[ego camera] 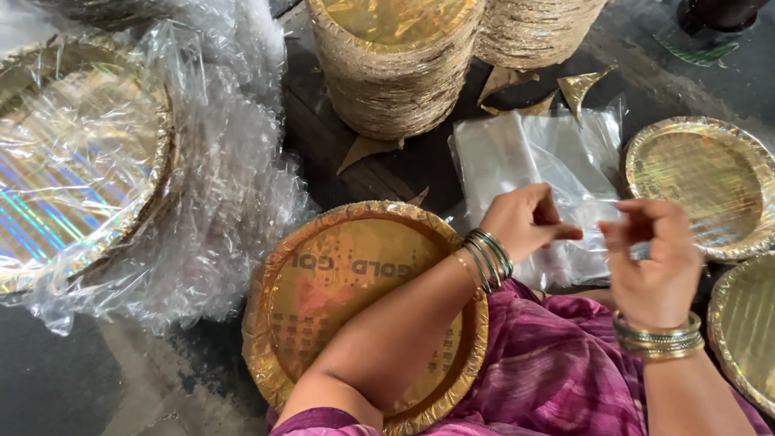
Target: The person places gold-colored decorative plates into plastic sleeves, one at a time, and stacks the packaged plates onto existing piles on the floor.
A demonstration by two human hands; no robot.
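Lying at the far left, a wrapped bundle of gold foil plates [77, 161] sits inside crinkled clear plastic [218, 202]. Just right of it, a gold foil paper plate [355, 266] rests on the person's lap, partly under the left forearm. Behind it stand two tall stacks of plates [395, 64], with torn gold scraps [525, 93] near their base. The left hand [525, 222] and right hand [650, 258] meet over a pile of clear plastic bags [533, 157], fingers pinched narrow on a thin, barely visible clear film between them. More gold plates [702, 182] lie at the far right.
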